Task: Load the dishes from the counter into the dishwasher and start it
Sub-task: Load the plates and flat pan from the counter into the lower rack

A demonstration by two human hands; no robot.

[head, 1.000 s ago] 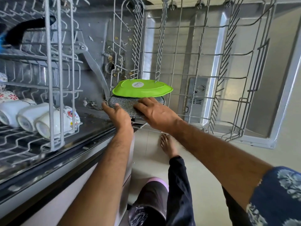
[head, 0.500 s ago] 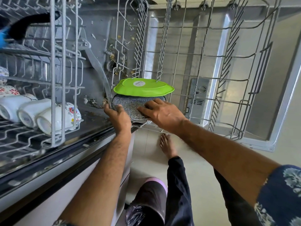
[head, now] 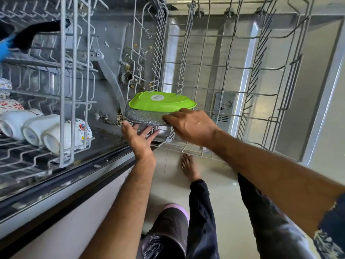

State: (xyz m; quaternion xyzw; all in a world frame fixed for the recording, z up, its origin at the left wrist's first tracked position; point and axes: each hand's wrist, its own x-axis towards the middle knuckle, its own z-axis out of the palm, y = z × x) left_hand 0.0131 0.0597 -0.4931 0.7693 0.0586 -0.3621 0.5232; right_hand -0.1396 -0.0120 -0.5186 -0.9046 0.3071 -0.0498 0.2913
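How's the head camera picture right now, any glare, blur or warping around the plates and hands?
Head view: strong wide-angle warping bends the lower rack wires; bright glare on the door lining; the green plate, grey plate, left hand and right hand are sharp and evenly lit.

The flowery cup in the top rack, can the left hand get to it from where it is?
Probably yes. The left hand is open and holds nothing, and the flowery cup lies just to its left. The rack's wire bars stand around the cup, so reaching in from above looks easiest.
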